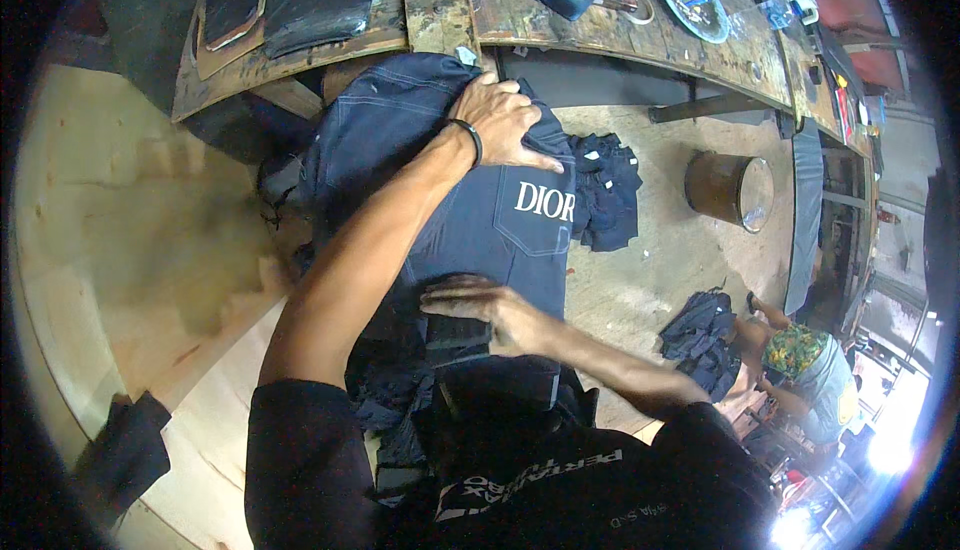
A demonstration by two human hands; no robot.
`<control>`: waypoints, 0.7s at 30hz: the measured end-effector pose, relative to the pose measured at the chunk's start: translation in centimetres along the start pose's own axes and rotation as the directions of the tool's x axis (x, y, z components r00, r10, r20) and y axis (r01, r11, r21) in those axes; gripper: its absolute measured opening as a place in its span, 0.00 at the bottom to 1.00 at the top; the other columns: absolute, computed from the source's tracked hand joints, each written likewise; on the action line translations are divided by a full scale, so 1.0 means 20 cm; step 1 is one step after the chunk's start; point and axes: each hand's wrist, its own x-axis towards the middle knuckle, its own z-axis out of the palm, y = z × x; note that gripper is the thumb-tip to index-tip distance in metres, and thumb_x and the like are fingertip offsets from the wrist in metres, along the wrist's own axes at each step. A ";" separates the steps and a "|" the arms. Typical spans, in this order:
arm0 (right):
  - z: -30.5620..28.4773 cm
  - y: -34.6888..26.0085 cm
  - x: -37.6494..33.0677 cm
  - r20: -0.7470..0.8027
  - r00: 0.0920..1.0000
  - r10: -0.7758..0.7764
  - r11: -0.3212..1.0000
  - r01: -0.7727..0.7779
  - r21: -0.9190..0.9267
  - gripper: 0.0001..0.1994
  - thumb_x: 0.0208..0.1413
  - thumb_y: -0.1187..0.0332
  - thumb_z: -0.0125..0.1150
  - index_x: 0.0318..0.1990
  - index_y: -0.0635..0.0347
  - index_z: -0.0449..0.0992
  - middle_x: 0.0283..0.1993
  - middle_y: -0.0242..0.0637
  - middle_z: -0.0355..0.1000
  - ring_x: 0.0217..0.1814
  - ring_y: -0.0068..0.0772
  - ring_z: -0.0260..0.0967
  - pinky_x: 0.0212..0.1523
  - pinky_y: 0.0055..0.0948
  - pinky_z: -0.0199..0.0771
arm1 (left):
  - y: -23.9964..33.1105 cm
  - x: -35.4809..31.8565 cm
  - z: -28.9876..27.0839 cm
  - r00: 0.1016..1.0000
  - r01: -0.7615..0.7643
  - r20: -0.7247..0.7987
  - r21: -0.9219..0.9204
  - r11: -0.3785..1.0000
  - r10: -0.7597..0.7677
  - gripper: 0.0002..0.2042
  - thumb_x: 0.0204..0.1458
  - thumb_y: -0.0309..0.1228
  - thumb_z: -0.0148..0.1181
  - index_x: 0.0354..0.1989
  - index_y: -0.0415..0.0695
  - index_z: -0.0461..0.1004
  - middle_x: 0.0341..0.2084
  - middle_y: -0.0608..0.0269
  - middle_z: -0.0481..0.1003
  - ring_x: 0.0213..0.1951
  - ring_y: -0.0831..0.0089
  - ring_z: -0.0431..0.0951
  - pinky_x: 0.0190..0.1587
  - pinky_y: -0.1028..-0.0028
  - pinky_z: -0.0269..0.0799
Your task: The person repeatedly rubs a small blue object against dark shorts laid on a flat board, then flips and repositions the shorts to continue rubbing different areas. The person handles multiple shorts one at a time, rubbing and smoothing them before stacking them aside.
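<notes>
Dark blue denim jeans (450,215) are spread in front of me, reaching up to the workbench edge. Pale stitching outlines a back pocket (530,212) that carries white printed lettering. At the far end of the denim, my left hand (497,122) grips the cloth with bent fingers, its thumb held apart beside the pocket; some fingertips are hidden. A black band (468,142) circles that wrist. Nearer my body, my right hand (490,316) lies across the lower part of the jeans, fingers stretched out and slightly blurred. It holds nothing that I can see.
A worn wooden workbench (500,0) runs across the far side, bearing a light blue plate (692,2) and a tape roll (640,12). Dark folded garments (607,190) lie beyond the jeans. To the right are a round drum (728,190), a dark cloth heap (700,340) and another person (805,370).
</notes>
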 end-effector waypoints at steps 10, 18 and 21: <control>0.13 -0.07 -0.17 -0.102 0.993 0.066 0.993 -0.076 -0.092 0.39 0.47 0.65 0.69 0.72 0.59 0.74 0.79 0.45 0.67 0.84 0.48 0.60 0.83 0.55 0.52 | 0.03 -0.02 0.00 0.998 0.065 -0.002 0.053 0.996 -0.065 0.49 0.42 0.86 0.54 0.37 0.44 0.90 0.37 0.53 0.87 0.49 0.58 0.86 0.58 0.55 0.75; 0.15 -0.08 -0.31 -0.153 0.988 0.030 0.995 -0.045 -0.093 0.41 0.46 0.66 0.67 0.74 0.55 0.72 0.79 0.45 0.67 0.84 0.50 0.58 0.85 0.54 0.50 | 0.03 0.00 -0.01 0.994 0.106 -0.049 0.141 0.984 -0.100 0.46 0.43 0.85 0.56 0.34 0.47 0.89 0.33 0.58 0.87 0.44 0.60 0.86 0.53 0.58 0.76; 0.14 -0.11 -0.33 -0.394 0.912 0.117 0.975 -0.182 -0.130 0.40 0.46 0.67 0.64 0.73 0.59 0.72 0.79 0.46 0.66 0.85 0.51 0.57 0.84 0.54 0.50 | 0.05 -0.03 0.00 0.991 0.124 0.046 0.102 0.987 -0.129 0.49 0.43 0.87 0.52 0.37 0.46 0.90 0.35 0.54 0.87 0.46 0.58 0.87 0.57 0.57 0.76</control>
